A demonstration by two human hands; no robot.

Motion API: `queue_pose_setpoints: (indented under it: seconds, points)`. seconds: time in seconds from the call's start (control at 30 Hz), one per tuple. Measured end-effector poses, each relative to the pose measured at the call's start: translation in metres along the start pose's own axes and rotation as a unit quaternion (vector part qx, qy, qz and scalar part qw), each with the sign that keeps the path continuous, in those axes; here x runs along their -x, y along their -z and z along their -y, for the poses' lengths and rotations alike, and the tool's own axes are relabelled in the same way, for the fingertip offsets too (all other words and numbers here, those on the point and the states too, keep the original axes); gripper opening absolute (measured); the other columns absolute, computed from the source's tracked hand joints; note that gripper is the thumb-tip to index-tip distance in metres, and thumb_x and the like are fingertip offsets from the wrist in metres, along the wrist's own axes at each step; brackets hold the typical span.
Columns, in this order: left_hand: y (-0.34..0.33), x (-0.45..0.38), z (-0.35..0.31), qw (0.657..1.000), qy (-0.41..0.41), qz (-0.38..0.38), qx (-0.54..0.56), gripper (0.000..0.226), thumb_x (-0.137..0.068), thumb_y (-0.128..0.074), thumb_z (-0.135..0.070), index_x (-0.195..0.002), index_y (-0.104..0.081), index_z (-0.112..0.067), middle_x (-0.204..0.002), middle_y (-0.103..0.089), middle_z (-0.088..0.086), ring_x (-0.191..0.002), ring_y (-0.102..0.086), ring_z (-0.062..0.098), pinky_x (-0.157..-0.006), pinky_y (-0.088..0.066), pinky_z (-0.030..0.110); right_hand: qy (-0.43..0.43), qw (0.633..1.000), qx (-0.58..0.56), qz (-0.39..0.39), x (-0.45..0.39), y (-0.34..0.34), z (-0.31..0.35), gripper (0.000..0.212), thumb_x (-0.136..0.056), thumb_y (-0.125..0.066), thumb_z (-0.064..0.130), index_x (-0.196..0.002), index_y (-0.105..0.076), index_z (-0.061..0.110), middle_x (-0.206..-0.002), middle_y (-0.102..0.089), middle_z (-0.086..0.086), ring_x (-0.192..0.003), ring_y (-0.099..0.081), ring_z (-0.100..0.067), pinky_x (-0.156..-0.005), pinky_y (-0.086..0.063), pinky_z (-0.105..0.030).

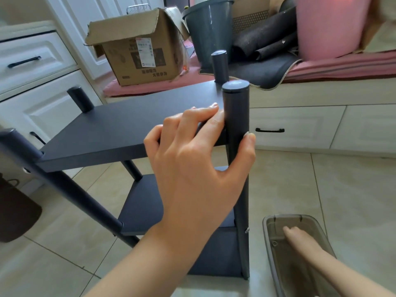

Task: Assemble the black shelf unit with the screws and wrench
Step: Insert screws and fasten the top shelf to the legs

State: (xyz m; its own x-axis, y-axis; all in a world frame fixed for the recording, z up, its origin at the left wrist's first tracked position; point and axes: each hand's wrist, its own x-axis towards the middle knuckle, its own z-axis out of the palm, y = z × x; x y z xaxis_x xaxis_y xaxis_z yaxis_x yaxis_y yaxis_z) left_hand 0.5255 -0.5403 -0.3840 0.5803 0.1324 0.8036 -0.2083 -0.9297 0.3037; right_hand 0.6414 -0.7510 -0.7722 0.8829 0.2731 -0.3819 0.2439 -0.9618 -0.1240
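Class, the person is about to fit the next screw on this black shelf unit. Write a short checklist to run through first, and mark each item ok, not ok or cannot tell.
1. Unit steadied: the left hand grips the near right post at the top shelf. Ok.
2. Shelf seated against that post: the fingers hide the joint. Cannot tell.
3. Screw in hand: the right hand reaches into the grey plastic tray; whether it has picked one up is hidden. Cannot tell.
4. Wrench ready: none visible. Cannot tell.
5. Lower joint fastened: a small silver fitting shows on the post near the lower shelf. Ok.
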Motion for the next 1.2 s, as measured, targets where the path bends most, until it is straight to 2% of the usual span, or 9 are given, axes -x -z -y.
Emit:
queue_pose_setpoints:
  seconds: [0.13, 0.23, 0.33, 0.4, 0.57, 0.63, 0.77, 0.97, 1.2]
  points:
    - [0.001, 0.000, -0.001, 1.000, 0.009, 0.014, 0.008, 0.042, -0.089, -0.055, -0.054, -0.113, -0.075, -0.026, -0.114, -0.068, -0.012, -0.113, -0.058, 0.014, -0.101, -0.026, 0.029, 0.012, 0.993, -0.112, -0.029, 0.021, 0.040, 0.015, 0.027, -0.097, -0.045, 0.012, -0.074, -0.035, 0.023, -0.074, -0.049, 0.003, -0.072, -0.051, -0.018, -0.061, -0.038, -0.032]
    - [0.004, -0.001, -0.002, 0.999, 0.019, 0.024, 0.018, 0.045, -0.088, -0.055, -0.055, -0.115, -0.075, -0.026, -0.116, -0.068, -0.011, -0.114, -0.056, 0.014, -0.102, -0.025, 0.030, 0.046, 0.981, -0.162, -0.099, 0.046, 0.077, 0.032, 0.004, -0.096, -0.056, 0.012, -0.094, -0.060, 0.012, -0.093, -0.068, -0.006, -0.087, -0.064, -0.020, -0.074, -0.047, -0.031]
    - [0.008, -0.002, -0.003, 0.998, 0.029, 0.039, 0.027, 0.047, -0.087, -0.054, -0.056, -0.117, -0.074, -0.026, -0.117, -0.067, -0.011, -0.115, -0.055, 0.014, -0.102, -0.024, 0.029, 0.052, 0.947, -0.272, -0.162, 0.071, 0.112, 0.050, 0.016, -0.092, -0.067, 0.012, -0.107, -0.071, 0.011, -0.103, -0.072, -0.003, -0.092, -0.066, -0.011, -0.083, -0.049, -0.018]
    - [0.011, -0.004, -0.003, 0.998, 0.030, 0.056, 0.028, 0.047, -0.088, -0.055, -0.056, -0.120, -0.073, -0.026, -0.119, -0.067, -0.010, -0.116, -0.054, 0.015, -0.101, -0.023, 0.029, 0.048, 0.894, -0.401, -0.195, 0.095, 0.147, 0.069, 0.014, -0.089, -0.071, 0.011, -0.103, -0.074, 0.013, -0.097, -0.075, -0.001, -0.086, -0.070, -0.009, -0.081, -0.054, -0.018]
    - [0.019, -0.005, -0.004, 0.994, 0.030, 0.099, 0.025, 0.047, -0.090, -0.058, -0.053, -0.125, -0.069, -0.025, -0.123, -0.067, -0.006, -0.118, -0.055, 0.020, -0.101, -0.026, 0.035, 0.070, 0.670, -0.696, -0.251, 0.144, 0.219, 0.121, 0.010, -0.095, -0.063, 0.018, -0.102, -0.065, 0.011, -0.087, -0.077, -0.004, -0.083, -0.074, -0.015, -0.066, -0.057, -0.020]
    - [0.021, -0.004, -0.005, 0.994, 0.035, 0.106, 0.024, 0.045, -0.090, -0.061, -0.050, -0.125, -0.070, -0.022, -0.124, -0.067, -0.003, -0.119, -0.055, 0.022, -0.101, -0.027, 0.036, 0.067, 0.626, -0.741, -0.234, 0.154, 0.231, 0.142, 0.015, -0.098, -0.059, 0.022, -0.105, -0.061, 0.009, -0.088, -0.077, -0.006, -0.085, -0.075, -0.018, -0.069, -0.059, -0.024]
    - [0.023, -0.003, -0.007, 0.993, 0.044, 0.109, 0.018, 0.044, -0.091, -0.061, -0.050, -0.125, -0.070, -0.023, -0.127, -0.066, -0.003, -0.123, -0.054, 0.023, -0.102, -0.028, 0.039, 0.068, 0.609, -0.758, -0.226, 0.158, 0.231, 0.171, 0.024, -0.101, -0.053, 0.030, -0.108, -0.057, 0.008, -0.080, -0.076, 0.000, -0.077, -0.073, -0.013, -0.073, -0.056, -0.035]
    - [0.021, -0.002, -0.007, 0.993, 0.048, 0.108, 0.009, 0.043, -0.092, -0.064, -0.049, -0.127, -0.068, -0.025, -0.132, -0.065, -0.004, -0.131, -0.050, 0.021, -0.106, -0.026, 0.037, 0.079, 0.596, -0.759, -0.249, 0.160, 0.229, 0.186, 0.031, -0.106, -0.041, 0.025, -0.112, -0.046, -0.005, -0.056, -0.065, 0.004, -0.049, -0.059, -0.006, -0.048, -0.048, -0.019]
    - [0.027, -0.010, 0.000, 0.992, 0.064, 0.109, 0.002, 0.044, -0.094, -0.060, -0.051, -0.132, -0.065, -0.029, -0.139, -0.060, -0.008, -0.137, -0.044, 0.017, -0.110, -0.021, 0.035, 0.090, 0.579, -0.769, -0.255, 0.161, 0.242, 0.199, 0.028, -0.106, -0.042, 0.023, -0.113, -0.046, -0.003, -0.052, -0.062, 0.005, -0.047, -0.056, -0.004, -0.045, -0.047, -0.020]
